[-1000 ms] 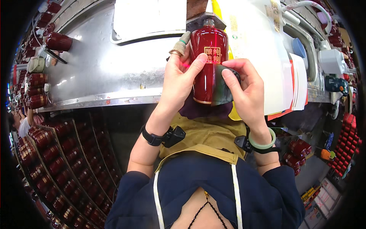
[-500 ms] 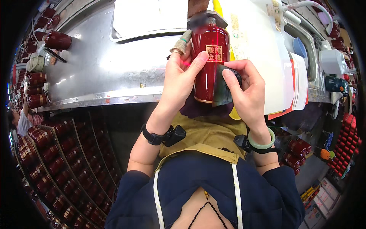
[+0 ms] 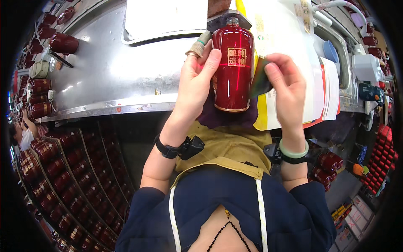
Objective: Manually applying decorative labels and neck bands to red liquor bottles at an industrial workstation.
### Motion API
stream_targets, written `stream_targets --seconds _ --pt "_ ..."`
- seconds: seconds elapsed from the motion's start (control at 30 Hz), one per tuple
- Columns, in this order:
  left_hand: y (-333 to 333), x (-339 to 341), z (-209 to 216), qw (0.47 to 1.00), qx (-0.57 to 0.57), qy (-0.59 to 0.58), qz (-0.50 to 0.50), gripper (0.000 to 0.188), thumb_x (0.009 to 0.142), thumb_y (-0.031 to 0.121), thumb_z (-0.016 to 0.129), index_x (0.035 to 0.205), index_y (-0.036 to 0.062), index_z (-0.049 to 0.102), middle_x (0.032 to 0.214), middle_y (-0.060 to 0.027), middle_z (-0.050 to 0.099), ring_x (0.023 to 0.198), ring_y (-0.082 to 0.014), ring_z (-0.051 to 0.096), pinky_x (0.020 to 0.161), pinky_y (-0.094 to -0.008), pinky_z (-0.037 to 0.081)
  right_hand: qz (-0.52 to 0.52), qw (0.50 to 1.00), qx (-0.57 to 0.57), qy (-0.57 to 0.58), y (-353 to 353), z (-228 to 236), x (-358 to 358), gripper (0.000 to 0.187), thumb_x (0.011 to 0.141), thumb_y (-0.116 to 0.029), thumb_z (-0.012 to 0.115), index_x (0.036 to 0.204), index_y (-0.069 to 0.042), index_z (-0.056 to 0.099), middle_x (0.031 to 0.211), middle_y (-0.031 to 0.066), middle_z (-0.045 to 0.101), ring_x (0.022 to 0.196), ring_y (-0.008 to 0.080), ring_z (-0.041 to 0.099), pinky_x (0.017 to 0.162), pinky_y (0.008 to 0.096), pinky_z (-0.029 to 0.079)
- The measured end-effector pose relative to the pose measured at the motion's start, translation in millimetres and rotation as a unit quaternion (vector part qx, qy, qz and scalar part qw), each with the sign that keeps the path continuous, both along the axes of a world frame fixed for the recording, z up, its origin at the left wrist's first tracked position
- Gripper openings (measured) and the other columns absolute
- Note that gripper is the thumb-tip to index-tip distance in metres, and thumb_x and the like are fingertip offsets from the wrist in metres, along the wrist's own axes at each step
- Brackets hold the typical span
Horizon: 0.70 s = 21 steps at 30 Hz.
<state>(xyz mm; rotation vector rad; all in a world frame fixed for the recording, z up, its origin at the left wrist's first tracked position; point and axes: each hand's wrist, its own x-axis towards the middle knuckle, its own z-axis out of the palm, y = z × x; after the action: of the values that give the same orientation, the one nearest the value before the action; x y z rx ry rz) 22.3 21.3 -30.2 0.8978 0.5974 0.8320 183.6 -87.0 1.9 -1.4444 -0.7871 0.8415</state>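
A glossy dark red bottle [image 3: 233,84] with a gold square label and a clear neck lies in front of me, its neck pointing away. My left hand [image 3: 197,67] grips the bottle's left side, thumb on top; a pale cover and a green band wrap one finger. Red light lines cross the glass. To the right of the bottle, my right hand [image 3: 287,77] pinches a thin, flat, dark green-black piece [image 3: 261,80] between thumb and fingers. This piece is close to the bottle's right side; whether they touch, I cannot tell. Dark purple cloth [image 3: 210,115] lies under the bottle.
A white board or tray [image 3: 163,19] sits on the metal table [image 3: 113,71]. White and yellow sheets [image 3: 289,42] lie at the right, before a sink [image 3: 346,75]. A dark metal block [image 3: 218,19] stands beyond the neck. Racks of red bottles [image 3: 71,180] fill the lower left.
My right hand has moved right and slightly up with the dark flat piece, which lay over the bottle's lower right side. My left hand stays on the bottle, its thumb shifted slightly left.
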Motion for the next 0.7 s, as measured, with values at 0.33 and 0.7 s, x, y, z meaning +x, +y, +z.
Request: stream_targets --seconds 0.33,0.7 --pt "-3.3 8.5 6.6 1.0 0.016 0.012 0.003 0.072 0.097 0.008 0.069 0.155 -0.0048 0.028 0.142 -0.0162 0.055 0.123 -0.0175 0.059 0.103 -0.032 0.052 0.014 0.997 -0.036 0.069 27.2 -25.1 -7.1 0.026 0.093 -0.02 0.078 0.105 -0.004 0.06 0.081 -0.0069 0.053 0.074 0.0015 0.046 0.065 0.0185 0.04" --pt "-1.8 9.4 2.8 1.0 0.012 0.011 0.014 0.067 0.1 0.01 0.066 0.154 -0.0046 0.03 0.139 -0.0155 0.057 0.122 -0.0167 0.06 0.102 -0.0311 0.051 0.008 0.996 -0.034 0.084 28.4 -25.1 -7.8 0.028 0.092 -0.018 0.079 0.103 -0.005 0.058 0.081 -0.007 0.05 0.074 0.0015 0.044 0.065 0.0176 0.039"
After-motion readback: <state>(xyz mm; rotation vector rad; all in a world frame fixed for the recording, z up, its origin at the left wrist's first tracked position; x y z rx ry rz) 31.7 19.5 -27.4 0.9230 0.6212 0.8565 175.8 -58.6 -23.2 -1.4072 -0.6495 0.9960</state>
